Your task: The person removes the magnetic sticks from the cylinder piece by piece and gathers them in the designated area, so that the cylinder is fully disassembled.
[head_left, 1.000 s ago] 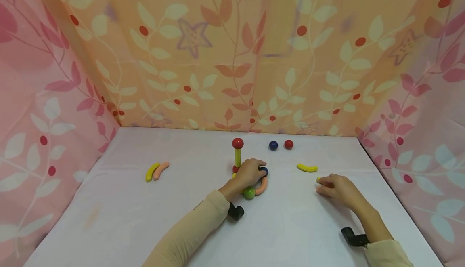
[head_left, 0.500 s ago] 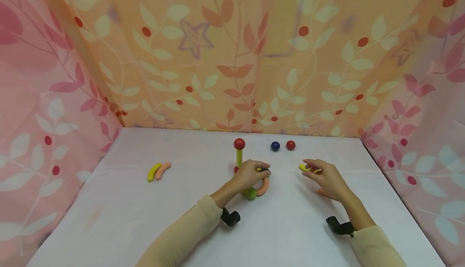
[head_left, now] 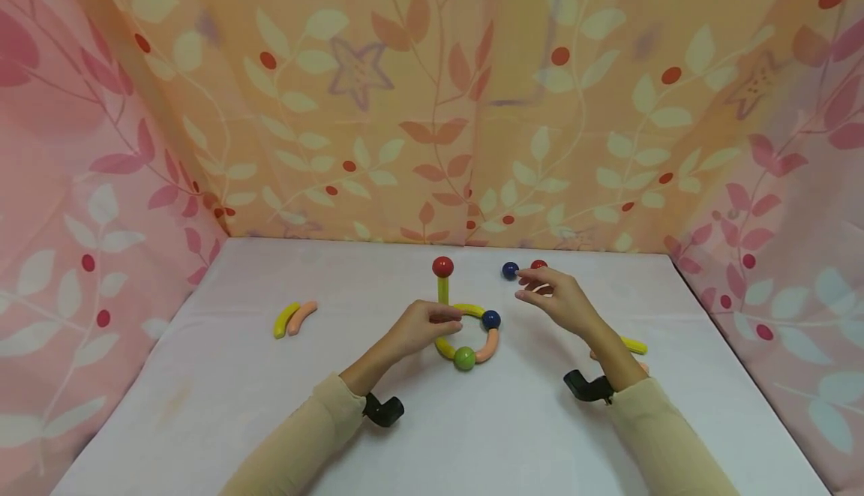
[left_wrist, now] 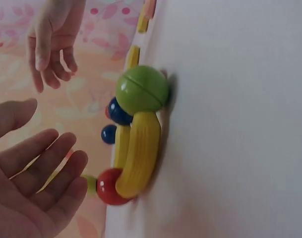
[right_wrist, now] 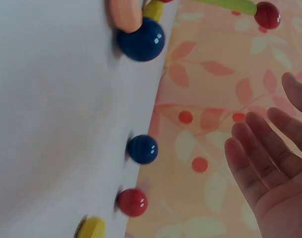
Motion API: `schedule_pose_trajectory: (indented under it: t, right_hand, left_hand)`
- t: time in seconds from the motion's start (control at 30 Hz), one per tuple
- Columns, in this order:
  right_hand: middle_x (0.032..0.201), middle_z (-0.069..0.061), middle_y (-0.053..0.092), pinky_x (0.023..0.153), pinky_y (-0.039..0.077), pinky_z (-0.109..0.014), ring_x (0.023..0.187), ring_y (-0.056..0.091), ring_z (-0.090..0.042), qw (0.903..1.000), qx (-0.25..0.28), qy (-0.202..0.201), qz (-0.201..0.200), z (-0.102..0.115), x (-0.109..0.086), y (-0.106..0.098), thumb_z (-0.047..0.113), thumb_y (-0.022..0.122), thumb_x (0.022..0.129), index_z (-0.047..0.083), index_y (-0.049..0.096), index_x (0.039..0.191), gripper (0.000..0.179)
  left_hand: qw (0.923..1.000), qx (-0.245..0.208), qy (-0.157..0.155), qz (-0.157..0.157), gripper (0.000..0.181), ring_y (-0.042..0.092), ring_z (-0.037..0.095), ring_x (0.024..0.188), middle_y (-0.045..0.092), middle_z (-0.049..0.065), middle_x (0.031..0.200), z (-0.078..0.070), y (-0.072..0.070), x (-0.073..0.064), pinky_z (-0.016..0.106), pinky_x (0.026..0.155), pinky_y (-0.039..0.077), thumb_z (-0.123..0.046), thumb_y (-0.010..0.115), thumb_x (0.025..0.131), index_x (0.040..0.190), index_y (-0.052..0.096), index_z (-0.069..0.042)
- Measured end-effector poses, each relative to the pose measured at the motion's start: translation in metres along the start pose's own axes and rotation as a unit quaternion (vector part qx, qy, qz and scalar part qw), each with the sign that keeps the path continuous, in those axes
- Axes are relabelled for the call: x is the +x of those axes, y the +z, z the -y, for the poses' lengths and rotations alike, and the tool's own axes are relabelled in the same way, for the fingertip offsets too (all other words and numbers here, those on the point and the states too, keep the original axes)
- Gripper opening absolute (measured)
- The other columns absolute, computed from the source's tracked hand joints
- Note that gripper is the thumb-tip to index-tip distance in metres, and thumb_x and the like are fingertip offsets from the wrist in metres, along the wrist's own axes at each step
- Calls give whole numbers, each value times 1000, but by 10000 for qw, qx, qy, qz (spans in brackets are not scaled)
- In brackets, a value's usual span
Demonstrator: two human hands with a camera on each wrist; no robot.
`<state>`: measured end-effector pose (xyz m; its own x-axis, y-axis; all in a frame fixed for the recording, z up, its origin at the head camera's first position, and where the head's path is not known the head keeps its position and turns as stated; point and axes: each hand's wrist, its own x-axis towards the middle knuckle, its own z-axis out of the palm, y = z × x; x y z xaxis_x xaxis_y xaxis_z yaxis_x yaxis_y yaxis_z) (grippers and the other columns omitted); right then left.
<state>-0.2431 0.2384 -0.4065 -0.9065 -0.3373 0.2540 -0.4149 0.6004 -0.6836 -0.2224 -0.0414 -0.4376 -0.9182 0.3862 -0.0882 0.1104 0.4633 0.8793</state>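
- Left hand (head_left: pixel 421 329): fingers apart, beside the toy ring (head_left: pixel 488 347) on the table (head_left: pixel 472 436)
- Right hand (head_left: pixel 559 302): fingers apart too, near a blue ball (head_left: pixel 509 271)
- Ring's red ball (left_wrist: pixel 111 187)? Left wrist cam gets it, head view misses

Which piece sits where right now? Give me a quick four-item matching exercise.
1. green ball
2. straight rod
3. loose blue ball
4. leftmost yellow curve

A. left of the ring, beside a pink curve
B. beyond the ring, by a loose red ball
C. in the ring's near side
D. upright beneath the capping red ball

Pairs: 1-C, 2-D, 3-B, 4-A
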Motion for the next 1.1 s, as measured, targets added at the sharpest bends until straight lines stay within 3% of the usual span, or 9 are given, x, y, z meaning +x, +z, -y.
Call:
schedule_pose_trajectory:
  t: [0.17,0.33,0.53,0.7,0.93,1.1]
  right_hand:
    - [110,-14,68,86,56,-34,97,66,-25,9991,278,-281,159,14,17,11,17,72,89,1,63,125,41]
    - [115,-14,68,89,56,-40,98,66,-26,9981,453,-336,234,24,32,23,18,72,89,2,63,126,41]
    - [118,-18,67,90,56,-42,101,66,-28,9971,623,-315,286,31,45,38,18,72,89,1,63,126,42]
    - [124,-18,65,93,55,-44,105,65,-30,9954,805,-394,340,38,53,49,18,72,89,1,61,128,44]
    - [127,-19,63,93,54,-46,108,63,-35,9920,1022,-650,367,50,62,60,13,71,89,-3,60,128,44]
    - [120,-17,65,90,55,-44,106,64,-31,9902,946,-963,348,58,67,64,12,72,87,-1,62,126,41]
  left_hand:
    - [9975,14,-267,-651,26,65,16,97,74,5,105,13,-13,-3,31,85,55,-23,69,91,111,73,-8]
    - [9899,-135,-485,-1328,30,66,21,99,73,7,109,24,-21,2,35,85,56,-24,71,90,114,71,-7]
    - [9881,-652,-112,-1391,43,63,29,116,68,11,122,32,-21,12,40,95,54,-24,69,91,129,61,-6]
    - [9849,-925,213,-1449,47,60,29,121,66,11,127,31,-18,20,43,100,51,-27,70,90,132,60,-8]
    - [9795,-1110,679,-1538,43,63,31,116,68,15,121,24,-10,30,44,100,51,-24,71,90,127,63,-4]
    - [9766,-956,709,-1794,36,66,30,108,72,15,112,23,-6,33,41,93,55,-22,70,90,120,67,-2]
